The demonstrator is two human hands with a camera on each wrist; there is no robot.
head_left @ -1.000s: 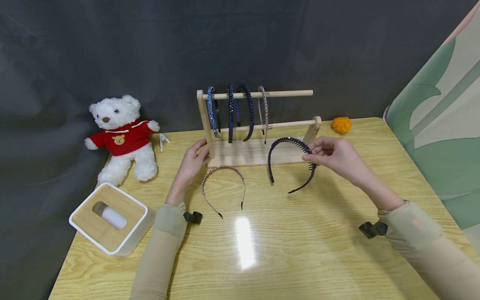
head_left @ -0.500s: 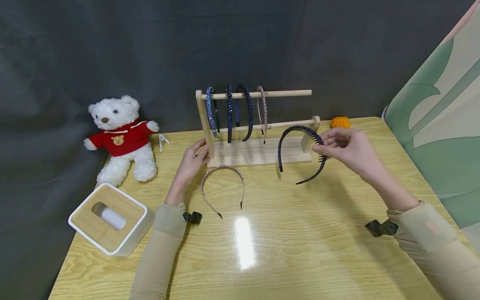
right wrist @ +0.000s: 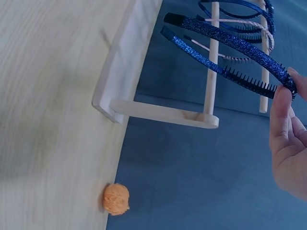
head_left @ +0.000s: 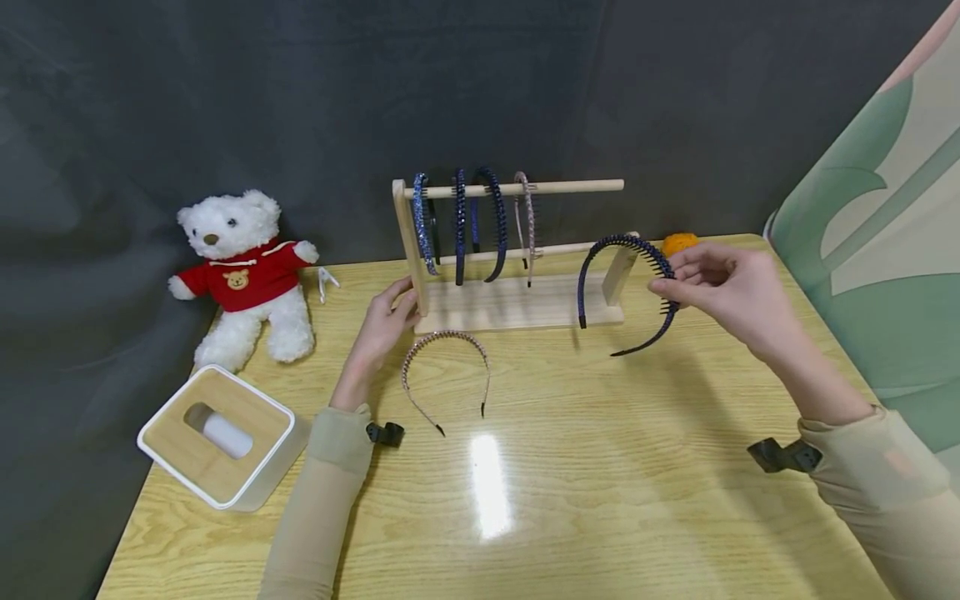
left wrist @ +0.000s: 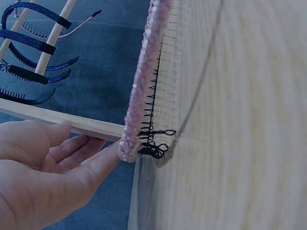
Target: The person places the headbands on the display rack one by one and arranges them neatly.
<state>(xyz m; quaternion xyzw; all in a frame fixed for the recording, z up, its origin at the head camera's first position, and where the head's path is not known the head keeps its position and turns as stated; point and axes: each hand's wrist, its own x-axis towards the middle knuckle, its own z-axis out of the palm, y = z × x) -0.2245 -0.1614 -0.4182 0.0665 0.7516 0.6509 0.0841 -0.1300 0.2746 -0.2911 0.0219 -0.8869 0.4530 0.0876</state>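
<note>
My right hand (head_left: 731, 287) pinches a navy toothed headband (head_left: 582, 287) by its right side, with its ends hanging down in front of the right end of a wooden headband rack (head_left: 517, 310). In the right wrist view the held headband (right wrist: 240, 44) looks glittery, with comb teeth inside. My left hand (head_left: 386, 321) holds the rack's left end at the base of the upright. On the upper bar hang a glittery blue headband (head_left: 422, 221), two navy ones, and a pink braided headband (head_left: 531, 218). Another pink headband (left wrist: 144, 72) lies on the table before the rack.
A white teddy bear (head_left: 238, 279) in a red top sits at the left. In front of it stands a tissue box (head_left: 270, 483) with a wooden lid. A small white clip (head_left: 324, 283) lies beside the bear. An orange ball (right wrist: 116, 199) is near the table's back edge.
My right hand has moved right and slightly back, carrying the navy headband from before the rack's base to its right end. My left hand has stayed at the rack.
</note>
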